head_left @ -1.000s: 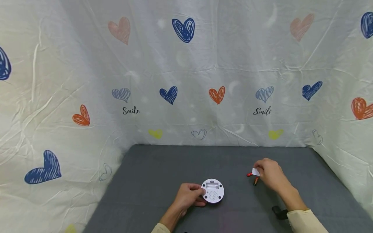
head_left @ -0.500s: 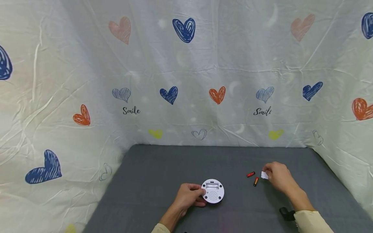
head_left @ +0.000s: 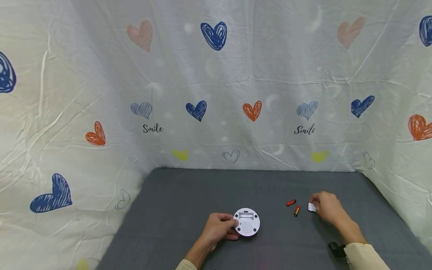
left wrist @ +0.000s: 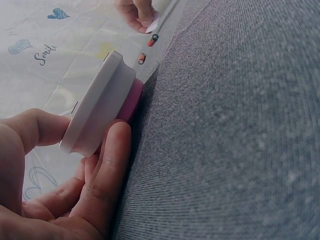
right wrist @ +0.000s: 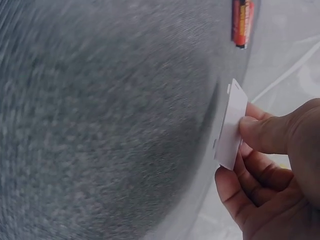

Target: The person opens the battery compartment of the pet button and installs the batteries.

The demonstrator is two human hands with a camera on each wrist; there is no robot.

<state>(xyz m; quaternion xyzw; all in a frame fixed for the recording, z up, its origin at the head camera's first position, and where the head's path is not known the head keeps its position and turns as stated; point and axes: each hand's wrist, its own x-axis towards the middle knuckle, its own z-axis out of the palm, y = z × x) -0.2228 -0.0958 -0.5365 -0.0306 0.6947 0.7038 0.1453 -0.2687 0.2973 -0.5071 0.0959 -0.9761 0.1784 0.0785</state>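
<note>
My left hand (head_left: 221,226) grips a round white device (head_left: 248,229) by its left edge, thumb on top and fingers at the side. Its upturned face shows an uncovered battery compartment, a patch of small holes and dark round feet. In the left wrist view a pink part (left wrist: 132,100) shows beneath the white body, against the cloth. Over at the right, my right hand (head_left: 326,207) pinches a small white battery cover (right wrist: 232,130) with tabs along its edge, tilted close over the cloth. Two red-and-black batteries, one (head_left: 291,203) behind the other (head_left: 296,211), lie between the hands.
Dark grey cloth (head_left: 189,195) covers the table. A pale curtain (head_left: 216,71) printed with hearts surrounds it at the back and sides. A black object (head_left: 336,249) sits at the right wrist, by the cream sleeve (head_left: 366,257).
My right hand has moved right and slightly toward me with the battery cover, away from the batteries, which now show fully. The left hand and the round device stay put.
</note>
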